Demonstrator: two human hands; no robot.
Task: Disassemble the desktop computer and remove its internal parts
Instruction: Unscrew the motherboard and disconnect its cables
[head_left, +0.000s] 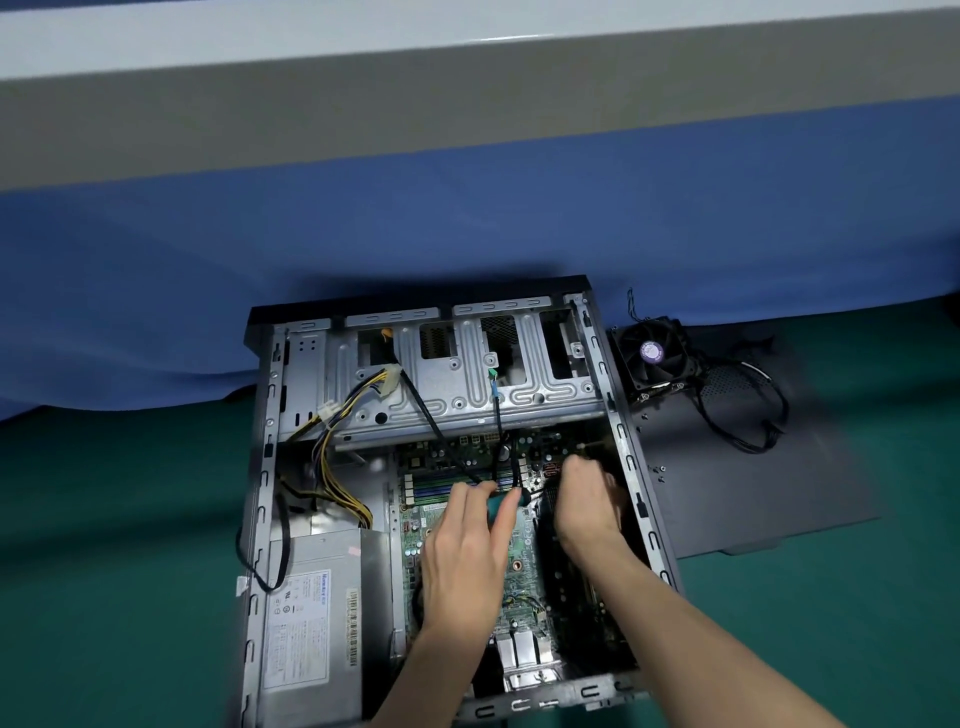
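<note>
The green mat covers the table, and behind it hangs a blue cloth. On the mat lies 1 computer case, open on top, with its front toward the cloth. To the right of it lies 1 black side panel, flat and touching the case.

Inside the case you have 1 drive cage at the far end, 1 grey power supply in the near left corner and 1 motherboard right of it. Between cage and power supply there is open floor, crossed by a bundle of yellow and black wires. 2 black cables go from the cage down to the board.

1 fan stands outside, on the far corner of the side panel.

Both of your hands are over the board. Your left hand pinches the teal handle of 1 screwdriver between thumb and fingers. Your right hand is just beside the right wall of the case, with little room there. Its fingers curl downward, but it is blurred and I cannot tell whether they grasp something.
</note>
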